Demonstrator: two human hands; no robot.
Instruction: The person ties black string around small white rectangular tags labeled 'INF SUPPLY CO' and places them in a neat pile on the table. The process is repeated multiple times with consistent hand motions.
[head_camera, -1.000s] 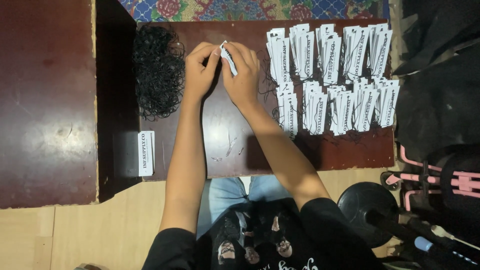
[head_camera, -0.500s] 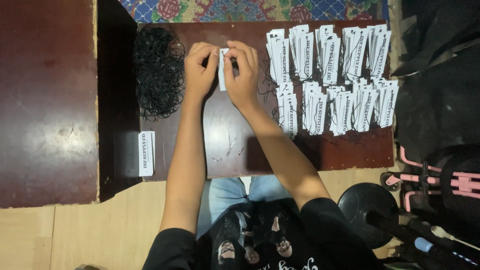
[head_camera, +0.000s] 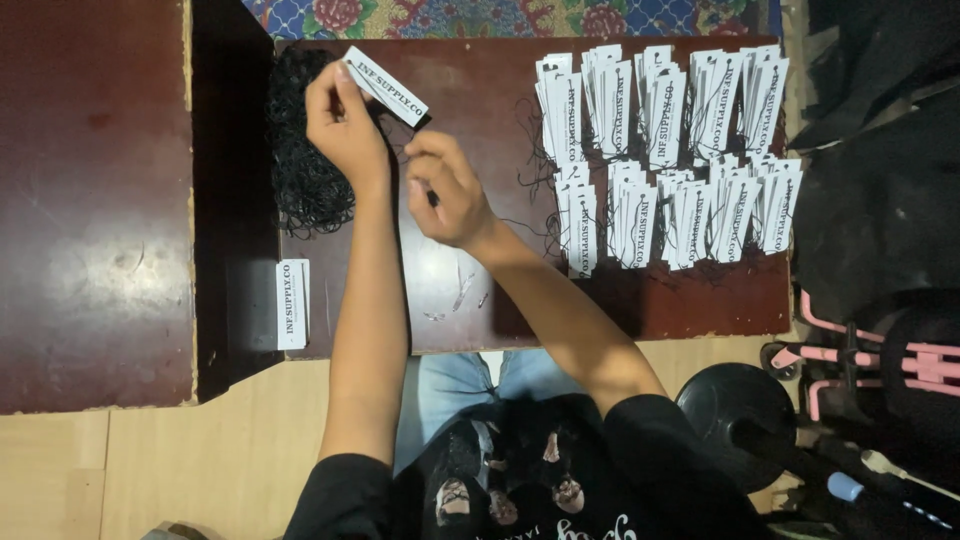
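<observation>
My left hand pinches a white rectangular paper tag above the dark red wooden surface, near its far left corner, beside the black string pile. My right hand is closed on a thin black string. Bare room lies toward the near edge; stacked white tags crowd the right.

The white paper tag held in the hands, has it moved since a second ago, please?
Yes. The white paper tag has gone left with the left hand, toward the pile of black strings, away from the rows of finished tags.
</observation>
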